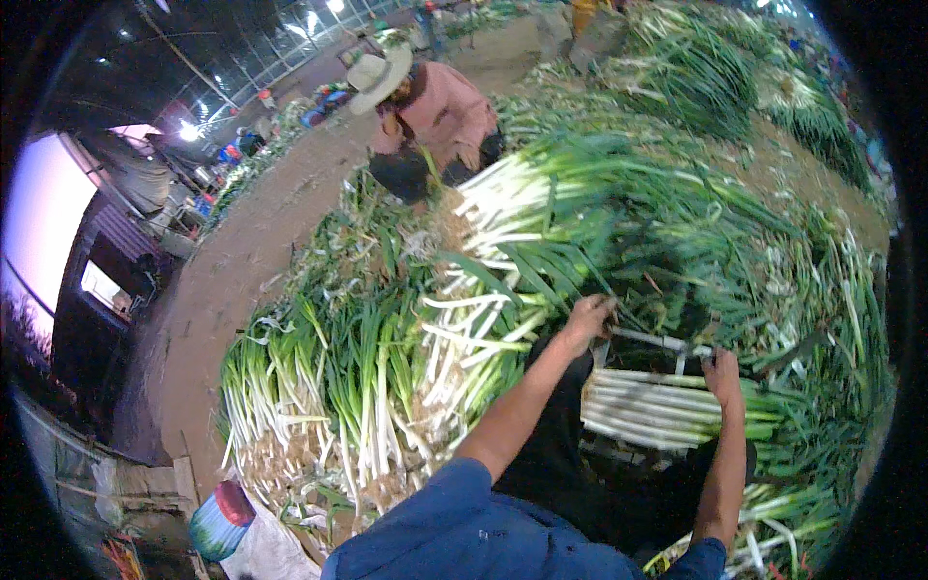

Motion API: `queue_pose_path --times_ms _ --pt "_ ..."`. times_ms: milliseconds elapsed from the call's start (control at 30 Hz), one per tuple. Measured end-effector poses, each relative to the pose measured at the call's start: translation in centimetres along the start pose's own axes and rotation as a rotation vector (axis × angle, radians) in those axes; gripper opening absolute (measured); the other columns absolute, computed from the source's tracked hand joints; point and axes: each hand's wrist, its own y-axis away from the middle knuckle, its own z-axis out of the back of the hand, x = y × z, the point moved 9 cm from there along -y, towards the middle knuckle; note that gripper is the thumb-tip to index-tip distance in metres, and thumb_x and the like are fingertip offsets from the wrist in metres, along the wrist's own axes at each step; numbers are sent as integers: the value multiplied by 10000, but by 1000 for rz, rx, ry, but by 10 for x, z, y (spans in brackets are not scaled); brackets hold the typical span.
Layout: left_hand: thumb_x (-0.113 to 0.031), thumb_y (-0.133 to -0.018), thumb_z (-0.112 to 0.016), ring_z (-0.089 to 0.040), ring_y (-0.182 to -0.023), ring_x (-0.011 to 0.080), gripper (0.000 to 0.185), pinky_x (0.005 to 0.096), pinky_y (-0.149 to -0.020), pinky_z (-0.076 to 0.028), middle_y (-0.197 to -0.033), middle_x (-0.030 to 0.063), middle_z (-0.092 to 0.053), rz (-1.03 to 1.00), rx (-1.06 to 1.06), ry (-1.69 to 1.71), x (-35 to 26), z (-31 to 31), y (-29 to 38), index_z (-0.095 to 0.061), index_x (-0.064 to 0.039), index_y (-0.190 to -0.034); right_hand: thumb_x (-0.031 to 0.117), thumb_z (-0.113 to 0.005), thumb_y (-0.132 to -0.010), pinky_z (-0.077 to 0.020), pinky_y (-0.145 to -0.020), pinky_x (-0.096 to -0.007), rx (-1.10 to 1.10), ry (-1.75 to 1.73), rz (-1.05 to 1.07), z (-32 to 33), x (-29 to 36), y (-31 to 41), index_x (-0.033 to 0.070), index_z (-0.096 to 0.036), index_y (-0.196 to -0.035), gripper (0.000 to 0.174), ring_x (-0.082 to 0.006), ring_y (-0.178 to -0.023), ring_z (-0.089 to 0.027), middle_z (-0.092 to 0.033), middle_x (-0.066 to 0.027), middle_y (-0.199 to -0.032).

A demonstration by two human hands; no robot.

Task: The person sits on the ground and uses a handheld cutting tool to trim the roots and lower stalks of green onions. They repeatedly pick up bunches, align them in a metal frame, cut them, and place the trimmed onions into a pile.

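Note:
My left hand [591, 320] closes around the left end of a slim white stalk [656, 338], which looks like a single green onion. At its other end is my right hand [723, 375], fingers closed on it. Nearer my body, a layer of trimmed green onions [645, 411] lies side by side between my knees, white ends to the left and green leaves to the right. Whatever supports this layer is mostly in shadow. A short pale strip hangs below the stalk near my right hand; I cannot tell what it is.
Heaped green onions [500, 326] with roots lie left of my hands, more bunches [290, 391] beyond. A large leafy pile [638, 188] spreads ahead. A person in a straw hat [380, 76] crouches by it. Dirt floor [217, 304] runs along the left; a white sack [264, 544] sits lower left.

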Motion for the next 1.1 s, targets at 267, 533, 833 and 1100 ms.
queue_pose_path --times_ms 267,533,833,1100 --pt "-274 -968 -635 -581 -685 159 240 296 -584 -481 -814 53 -630 -42 -137 161 -7 81 7 -660 -36 -987 89 -719 -831 -458 -619 -469 103 -66 -7 -15 -18 14 -28 -643 -1003 221 -426 -678 -600 -619 -250 -743" --pt "-262 -937 -617 -576 -555 185 275 343 -499 -444 -699 92 -634 197 -381 -366 140 240 96 -663 -8 -843 168 -723 -852 -491 -702 -485 256 -73 -60 -35 6 -1 -43 -640 -1025 285 -469 -806 -633 -656 -288 -833" --pt "-346 -957 -621 -629 -572 176 365 330 -539 -497 -693 88 -657 334 -249 -421 194 270 66 -684 -10 -829 81 -685 -837 -469 -645 -408 219 -39 -202 -27 -2 -6 -55 -646 -1075 277 -319 -675 -617 -646 -238 -775" --pt "-210 -976 -567 -544 -445 197 288 342 -409 -421 -645 132 -616 220 -597 -18 151 333 -66 -610 27 -818 74 -676 -892 -410 -547 -387 233 -57 -259 -23 -32 4 -45 -636 -1074 221 -227 -559 -511 -603 -178 -679"
